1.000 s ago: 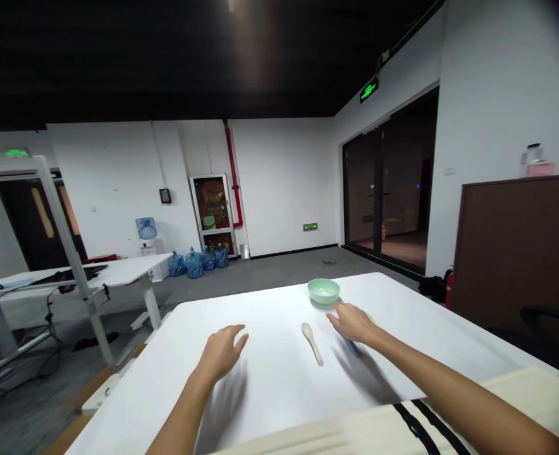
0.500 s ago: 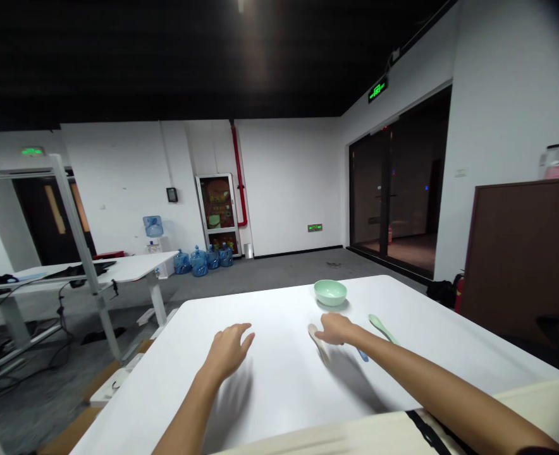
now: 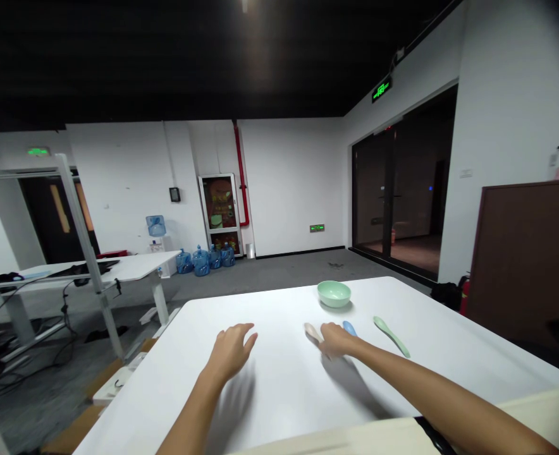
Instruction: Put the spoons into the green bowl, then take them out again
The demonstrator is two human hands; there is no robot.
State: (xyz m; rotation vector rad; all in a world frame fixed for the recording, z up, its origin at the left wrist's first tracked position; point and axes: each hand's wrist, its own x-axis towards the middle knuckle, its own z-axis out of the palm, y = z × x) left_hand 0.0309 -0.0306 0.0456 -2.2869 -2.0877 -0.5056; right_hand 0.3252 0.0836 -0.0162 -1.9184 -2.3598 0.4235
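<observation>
My left hand (image 3: 232, 351) lies flat on the white table (image 3: 279, 392) with its fingers apart, holding nothing. My right hand (image 3: 337, 341) rests further right, fingers curled down over the handle of a beige spoon (image 3: 312, 330); only the spoon's bowl shows, to the left of the fingers. The bowl of a blue spoon (image 3: 349, 327) peeks out just behind the right hand, its handle hidden by the wrist. To the right of that lies a pale green spoon (image 3: 391, 335). A pale green bowl (image 3: 334, 294) stands beyond the hand, near the table's far edge.
A second white desk (image 3: 118, 268) with cables stands at the left, next to a metal frame post (image 3: 87, 240). Several blue water jugs (image 3: 207, 259) sit against the back wall. A dark brown partition (image 3: 526, 253) rises at the right.
My right hand has moved left from beside the bowl, off the blue and green spoons, onto the beige spoon. The blue and green spoons now show. My left hand has stayed put.
</observation>
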